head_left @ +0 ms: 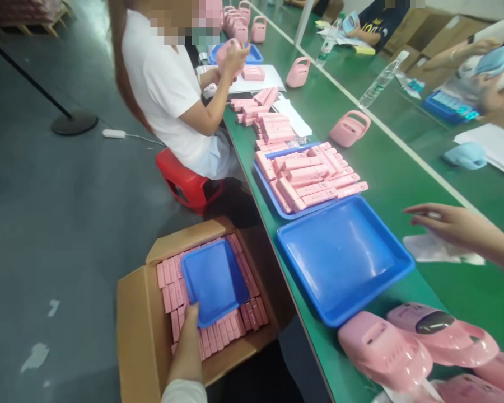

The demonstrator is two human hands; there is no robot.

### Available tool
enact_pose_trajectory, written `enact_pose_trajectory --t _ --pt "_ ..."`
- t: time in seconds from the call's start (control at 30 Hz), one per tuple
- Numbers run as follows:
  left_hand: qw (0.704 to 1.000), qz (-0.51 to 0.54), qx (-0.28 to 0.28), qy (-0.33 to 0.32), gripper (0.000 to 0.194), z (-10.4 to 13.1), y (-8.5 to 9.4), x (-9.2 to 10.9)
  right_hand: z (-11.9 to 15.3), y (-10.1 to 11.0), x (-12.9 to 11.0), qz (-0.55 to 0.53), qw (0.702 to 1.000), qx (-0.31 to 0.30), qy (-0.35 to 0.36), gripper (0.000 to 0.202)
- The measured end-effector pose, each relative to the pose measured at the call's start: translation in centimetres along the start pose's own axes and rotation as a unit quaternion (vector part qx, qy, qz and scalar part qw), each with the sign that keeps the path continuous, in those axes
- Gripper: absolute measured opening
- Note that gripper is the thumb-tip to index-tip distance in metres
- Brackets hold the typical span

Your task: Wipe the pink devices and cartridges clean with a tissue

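My left hand (189, 330) grips the near-left edge of a small blue tray (214, 280), its thumb on the rim. This tray is over an open cardboard box (136, 324) filled with rows of pink sticks (218, 340). My right hand (449, 221) is over the green table, fingers stretched out and holding nothing. Just below it lies a crumpled white sheet or bag (437, 249). Between my hands, a larger blue tray (344, 252) rests bare on the table. Beyond it, another blue tray (285, 214) carries a heap of pink sticks (306, 173).
Several pink handled devices (386, 350) lie at the near right; others (350, 129) stand farther along the table. A person in a white shirt (163, 73) sits on a red stool (185, 179), holding a pink device. A plastic bottle (382, 81) stands near the white line.
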State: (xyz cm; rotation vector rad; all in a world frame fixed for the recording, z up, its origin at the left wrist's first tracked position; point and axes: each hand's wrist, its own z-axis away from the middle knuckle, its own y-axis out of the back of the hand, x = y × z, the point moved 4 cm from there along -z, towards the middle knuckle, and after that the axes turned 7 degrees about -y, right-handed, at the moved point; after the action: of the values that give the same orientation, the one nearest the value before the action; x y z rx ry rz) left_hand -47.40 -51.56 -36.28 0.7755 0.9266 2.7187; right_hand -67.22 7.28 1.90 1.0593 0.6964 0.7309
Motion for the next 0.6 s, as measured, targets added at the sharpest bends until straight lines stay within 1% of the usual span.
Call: enact_pose_trajectory --t 0.03,0.1,0.17,0.2,0.27,0.33,0.4,0.47,0.53,0.6 --pt "1.000 0.003 0.000 0.001 0.033 0.2 0.4 1.0 -1.9 -0.1 -0.9 0.025 1.000 -0.004 -0.016 0.016" --pt "1.000 0.015 0.002 -0.002 0.031 0.8 1.3 3.6 -5.3 -0.5 -2.5 0.086 0.996 0.007 -0.020 0.026" --pt "0.998 0.030 0.020 -0.042 0.025 1.7 2.4 7.6 -8.2 -1.1 -4.0 0.110 0.994 0.012 -0.006 0.032" --pt "0.996 0.039 0.031 -0.072 0.020 2.3 3.0 10.0 -9.5 -1.5 -4.6 0.105 0.994 0.010 0.002 0.033" --pt "0.986 0.057 0.051 -0.146 0.011 3.9 4.1 15.7 -12.0 -2.4 -6.0 0.077 0.997 0.004 0.019 0.035" --pt "0.969 0.076 0.055 -0.230 0.013 6.0 4.5 21.9 -14.1 -3.4 -7.4 0.051 0.998 -0.001 0.038 0.036" --pt "0.947 0.092 0.045 -0.304 0.016 8.1 3.9 28.1 -15.9 -4.4 -8.7 0.033 0.998 -0.007 0.055 0.037" --pt "0.931 0.105 0.028 -0.348 0.022 9.6 2.3 33.5 -17.5 -5.4 -9.6 0.027 0.997 -0.016 0.067 0.036" --pt "0.926 0.112 0.009 -0.359 0.028 10.0 0.2 37.7 -18.8 -6.3 -10.1 0.025 0.996 -0.027 0.085 0.033" --pt "0.928 0.113 -0.003 -0.355 0.030 9.7 -1.9 40.7 -20.0 -7.1 -10.3 0.023 0.993 -0.028 0.111 0.029"
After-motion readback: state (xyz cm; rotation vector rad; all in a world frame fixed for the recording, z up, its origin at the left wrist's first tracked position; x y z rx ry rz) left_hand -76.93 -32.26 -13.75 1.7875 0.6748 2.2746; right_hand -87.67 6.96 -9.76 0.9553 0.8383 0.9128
